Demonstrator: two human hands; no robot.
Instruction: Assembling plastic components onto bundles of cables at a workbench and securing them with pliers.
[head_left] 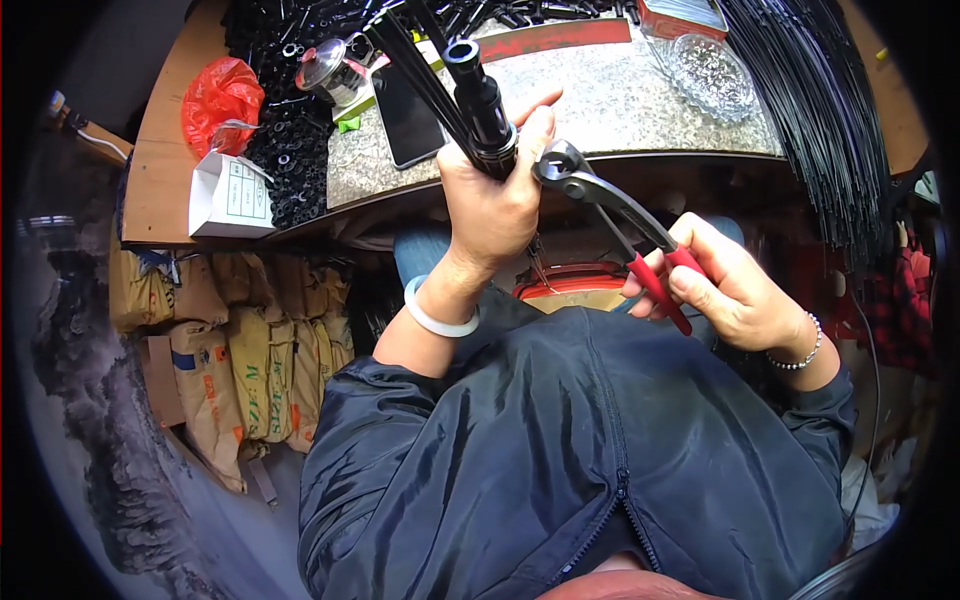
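Note:
My left hand (488, 212) is wrapped round what looks like a folded black umbrella frame (478, 105), held upright over the table's near edge. Thin black rods and a thicker tube with an open round end rise out of my fist. In my right hand (738, 285) is a pair of pliers (615, 205) with red handles. The handles are spread apart, and the dark metal jaws are close to my left thumb, just right of the frame's ring. I cannot tell whether the jaws touch the frame.
The table (680, 130) holds a phone (405, 115), a glass dish of small bits (710, 78), a lidded glass jar (330, 72) and heaps of black parts (295, 165). A red plastic bag (222, 105) and white box (230, 195) sit left. Long black rods (825, 130) overhang right; sacks (250, 370) stand below.

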